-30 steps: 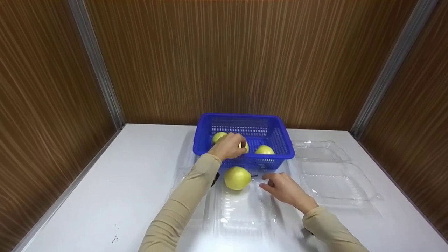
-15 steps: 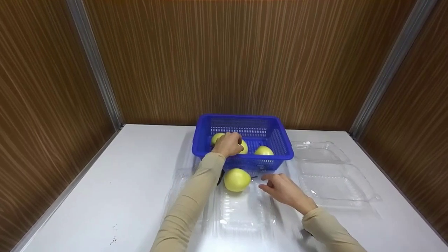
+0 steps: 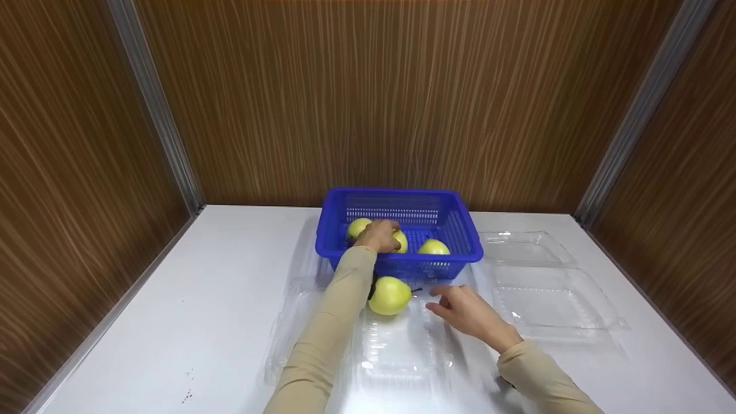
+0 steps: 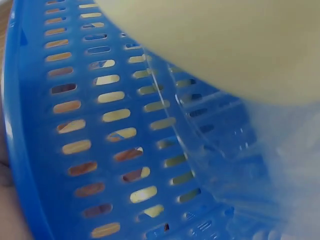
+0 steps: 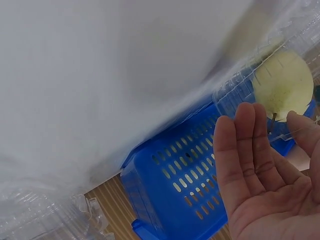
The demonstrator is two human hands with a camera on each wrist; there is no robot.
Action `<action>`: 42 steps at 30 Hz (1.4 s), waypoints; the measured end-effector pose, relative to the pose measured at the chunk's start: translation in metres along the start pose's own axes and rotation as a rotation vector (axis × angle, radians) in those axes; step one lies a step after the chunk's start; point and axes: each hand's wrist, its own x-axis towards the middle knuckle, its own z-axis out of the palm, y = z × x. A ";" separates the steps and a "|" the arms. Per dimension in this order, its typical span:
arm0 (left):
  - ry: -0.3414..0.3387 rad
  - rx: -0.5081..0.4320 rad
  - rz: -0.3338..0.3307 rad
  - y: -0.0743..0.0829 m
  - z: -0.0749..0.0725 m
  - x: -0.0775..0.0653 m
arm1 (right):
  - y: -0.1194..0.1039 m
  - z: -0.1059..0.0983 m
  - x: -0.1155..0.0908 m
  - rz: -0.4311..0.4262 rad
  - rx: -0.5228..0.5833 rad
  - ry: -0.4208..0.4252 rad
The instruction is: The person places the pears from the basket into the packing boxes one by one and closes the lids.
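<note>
My left hand (image 3: pixel 378 234) reaches over the front rim of a blue plastic basket (image 3: pixel 397 257), its fingers curled round a yellow pear (image 3: pixel 401 241) inside. Its fingertips are partly hidden. Two other pears lie in the basket, a left pear (image 3: pixel 359 227) beside the hand and a right pear (image 3: pixel 434 247). In front, a pear with a dark stem (image 3: pixel 389 296) sits in a clear plastic clamshell box (image 3: pixel 397 351). Just right of that stem, my right hand (image 3: pixel 468 313) hovers with relaxed fingers, holding nothing. The right wrist view shows its bare palm (image 5: pixel 275 200).
Another clear clamshell box (image 3: pixel 552 299) lies unfolded on the right of the white table (image 3: pixel 144 310). Wood-grain panels (image 3: pixel 368 103) enclose the back and sides. In the left wrist view, the basket's slotted wall (image 4: pixel 100 150) stands close to the camera.
My left hand has moved slightly forward and lower over the basket pear, and its forearm has swung to the right. The right hand and the boxed pear stay nearly still.
</note>
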 end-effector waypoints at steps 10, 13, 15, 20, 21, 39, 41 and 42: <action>-0.107 -0.062 -0.013 -0.001 0.004 0.003 | 0.001 0.001 -0.003 -0.013 0.012 0.018; -0.120 -0.058 -0.018 -0.001 0.004 0.004 | 0.001 0.000 -0.003 -0.018 0.015 0.018; -0.125 -0.054 -0.018 0.000 0.003 0.005 | 0.002 -0.001 -0.003 -0.023 0.014 0.019; -0.142 -0.024 0.010 0.002 0.003 0.006 | 0.002 -0.001 -0.002 -0.018 0.014 0.010; -0.146 -0.017 0.021 0.002 0.003 0.006 | 0.002 -0.001 -0.001 -0.020 0.016 0.008; -0.148 0.005 -0.038 -0.003 -0.002 0.002 | 0.000 0.000 0.001 -0.021 0.005 0.016; -0.090 -0.002 -0.036 -0.003 -0.001 0.002 | 0.000 0.000 0.001 -0.026 0.006 0.024; -0.060 -0.004 -0.034 -0.003 -0.001 0.002 | 0.000 0.000 0.001 -0.030 0.006 0.029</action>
